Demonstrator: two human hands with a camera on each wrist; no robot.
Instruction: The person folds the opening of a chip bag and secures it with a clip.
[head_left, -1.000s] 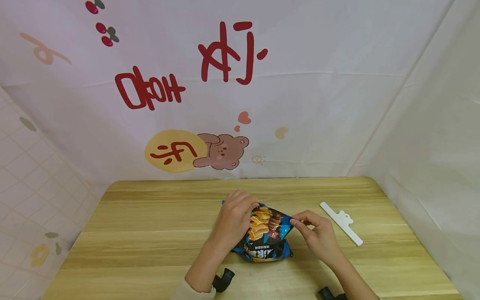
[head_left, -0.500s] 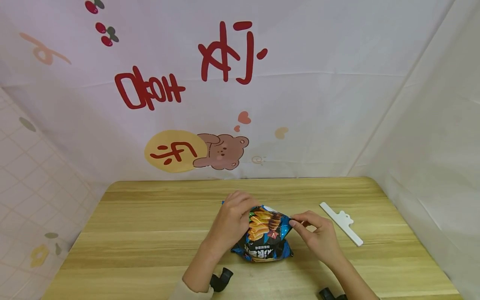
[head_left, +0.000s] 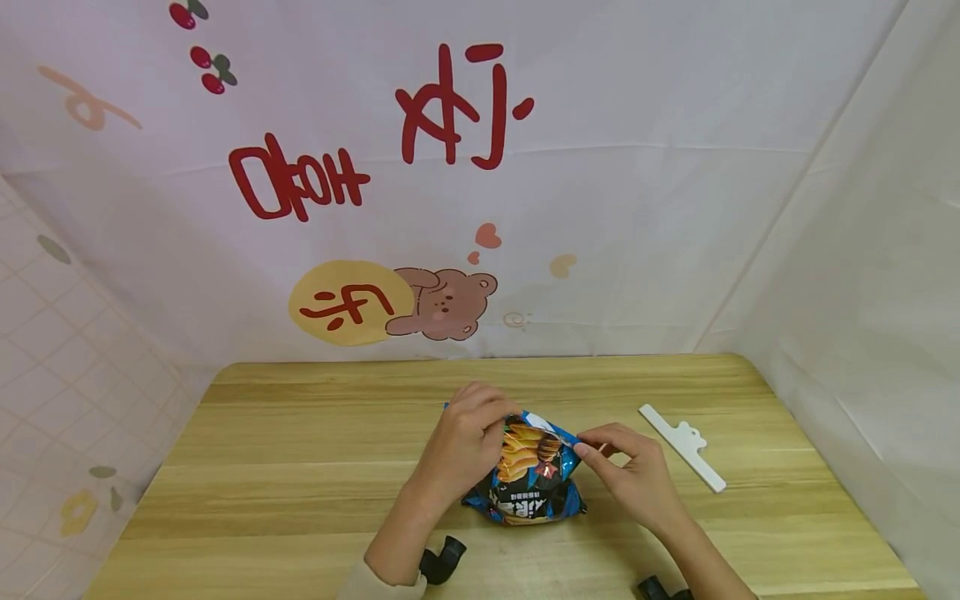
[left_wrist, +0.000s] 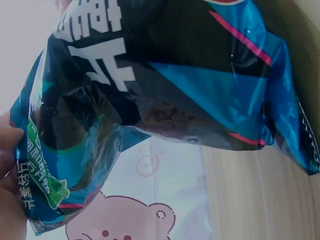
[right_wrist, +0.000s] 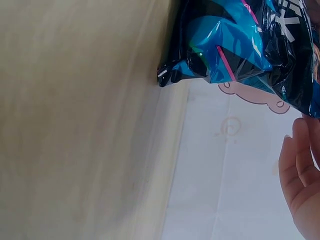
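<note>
A blue and black snack bag (head_left: 528,471), printed with golden crisps, stands on the wooden table in the head view. My left hand (head_left: 472,429) holds its upper left side, the thumb at the front and the fingers over the top. At the upper right corner my right hand (head_left: 630,471) pinches the bag's edge between thumb and index finger. Along the top edge a pale strip shows between the hands. The left wrist view has the bag's crumpled front (left_wrist: 190,85) close up, with left-hand fingers (left_wrist: 10,165) at its edge. In the right wrist view the right fingers (right_wrist: 302,170) touch the bag's corner.
To the right of the right hand lies a white sealing clip (head_left: 686,446) on the table (head_left: 300,467). Black curved pieces (head_left: 444,560) show beside both wrists. A white printed curtain (head_left: 637,208) rises behind the table's far edge.
The right hand has shifted slightly left with the bag's corner, and more of the pale strip shows along the top edge. The left hand keeps its hold, and the clip has not moved.
</note>
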